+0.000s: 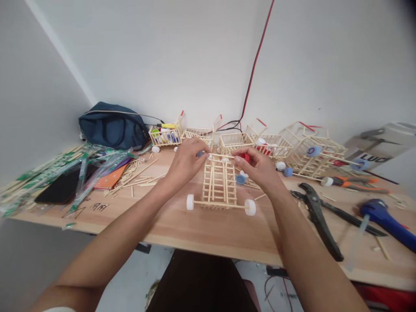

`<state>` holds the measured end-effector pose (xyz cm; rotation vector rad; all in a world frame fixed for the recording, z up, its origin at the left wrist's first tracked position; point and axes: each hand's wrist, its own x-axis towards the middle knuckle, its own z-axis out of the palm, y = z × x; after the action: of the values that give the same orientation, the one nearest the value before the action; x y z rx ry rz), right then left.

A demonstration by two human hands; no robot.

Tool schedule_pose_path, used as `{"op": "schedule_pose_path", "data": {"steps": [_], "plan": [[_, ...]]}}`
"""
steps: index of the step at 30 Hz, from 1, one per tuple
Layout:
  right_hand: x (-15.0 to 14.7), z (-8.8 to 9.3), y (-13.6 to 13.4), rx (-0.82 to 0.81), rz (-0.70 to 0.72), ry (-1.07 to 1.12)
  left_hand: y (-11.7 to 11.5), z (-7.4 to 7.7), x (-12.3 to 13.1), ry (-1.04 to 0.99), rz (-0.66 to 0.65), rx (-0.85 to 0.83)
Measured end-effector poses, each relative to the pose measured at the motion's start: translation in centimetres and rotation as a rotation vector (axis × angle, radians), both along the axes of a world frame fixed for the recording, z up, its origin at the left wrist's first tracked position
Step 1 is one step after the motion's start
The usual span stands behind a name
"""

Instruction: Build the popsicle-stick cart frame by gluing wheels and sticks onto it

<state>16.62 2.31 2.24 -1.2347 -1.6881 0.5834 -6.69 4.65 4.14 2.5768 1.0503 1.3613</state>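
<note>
A small cart frame made of wooden sticks (219, 184) lies on the table in front of me. Across its near end runs a stick axle with a white bottle-cap wheel (190, 202) on the left and another white cap wheel (250, 207) on the right. Over its far end, my left hand (189, 159) and my right hand (255, 164) pinch opposite ends of a thin wooden stick (221, 155), held crosswise. Close by my right fingers sits a red cap (245, 157), with a blue cap (240, 179) below it.
Several stick carts, one a loaded cart (165, 135), line the wall. At left are a blue pouch (113, 125), a phone (66, 184) and loose sticks (138, 173). At right lie a black cutter (315, 212), orange-handled pliers (360, 182) and a blue glue gun (386, 219).
</note>
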Motion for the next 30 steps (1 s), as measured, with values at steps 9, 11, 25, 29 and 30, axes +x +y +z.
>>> {"op": "schedule_pose_path", "data": {"steps": [9, 11, 25, 29, 30], "plan": [[0.1, -0.6, 0.4, 0.018, -0.012, -0.002, 0.0, -0.5, 0.3, -0.057, 0.002, -0.02], [0.1, -0.6, 0.4, 0.022, -0.013, -0.002, 0.0, -0.6, 0.3, -0.057, 0.009, -0.027], [-0.5, -0.3, 0.2, 0.047, -0.052, -0.028, -0.1, -1.1, 0.3, -0.102, 0.016, -0.095], [-0.6, -0.4, 0.2, 0.073, -0.072, -0.038, -0.1, -1.1, 0.3, -0.087, 0.007, -0.065], [-0.6, -0.4, 0.3, 0.082, -0.075, -0.038, -0.1, -1.2, 0.4, -0.087, 0.005, -0.061]]}}
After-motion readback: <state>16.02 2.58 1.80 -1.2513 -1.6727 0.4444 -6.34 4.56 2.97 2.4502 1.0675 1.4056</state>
